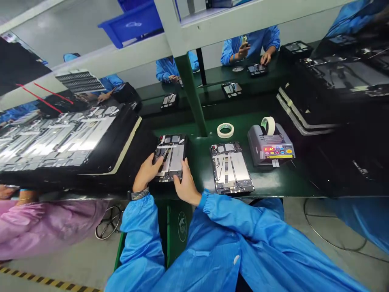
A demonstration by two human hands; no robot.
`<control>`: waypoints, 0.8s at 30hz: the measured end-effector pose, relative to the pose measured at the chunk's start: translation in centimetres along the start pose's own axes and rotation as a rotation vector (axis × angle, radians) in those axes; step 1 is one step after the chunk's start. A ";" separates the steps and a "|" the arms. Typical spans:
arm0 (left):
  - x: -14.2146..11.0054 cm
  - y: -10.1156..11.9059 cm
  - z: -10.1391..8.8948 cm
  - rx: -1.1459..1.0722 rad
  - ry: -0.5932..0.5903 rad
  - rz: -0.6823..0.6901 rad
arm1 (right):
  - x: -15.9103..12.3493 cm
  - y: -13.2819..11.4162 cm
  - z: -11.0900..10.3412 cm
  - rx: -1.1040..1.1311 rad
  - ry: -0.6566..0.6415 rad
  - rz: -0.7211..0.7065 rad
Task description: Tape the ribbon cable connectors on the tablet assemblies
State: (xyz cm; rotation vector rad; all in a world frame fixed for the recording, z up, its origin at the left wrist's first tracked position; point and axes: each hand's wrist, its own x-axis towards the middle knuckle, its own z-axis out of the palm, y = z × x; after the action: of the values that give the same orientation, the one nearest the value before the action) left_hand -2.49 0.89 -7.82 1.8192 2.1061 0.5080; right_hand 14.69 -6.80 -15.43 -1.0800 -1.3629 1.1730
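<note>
An opened tablet, its silver battery and circuit boards showing, is between my two hands at the bench's front edge. My left hand grips its left side, the thumb over the inner parts. On the lower right side, my right hand has its fingers along the edge and thumb at the corner. A second opened tablet lies to the right on the green bench, touched by neither hand. Behind it is a roll of white tape. A grey tape dispenser with a lit red display stands farther right.
A black tray with several opened tablets is at the left, and stacked black trays stand at the right. A green post rises behind the bench. Co-workers in blue sit opposite; a person in a pink sleeve is at the left.
</note>
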 end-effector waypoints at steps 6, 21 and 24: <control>-0.7 0.3 2.2 0.084 0.147 0.056 | -5.6 -1.9 -10.4 0.077 0.017 -0.063; 0.1 18.0 19.7 -0.250 -0.115 0.616 | -7.9 4.7 -29.5 0.395 1.113 0.166; 1.4 18.6 20.8 -0.220 -0.148 0.618 | -8.3 4.6 -29.3 0.375 1.130 0.153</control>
State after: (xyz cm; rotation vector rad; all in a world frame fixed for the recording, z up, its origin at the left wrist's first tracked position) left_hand 23.09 6.02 -17.77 2.2703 1.3069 0.6874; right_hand 44.73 -11.40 -20.14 -1.2620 -0.1791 0.6496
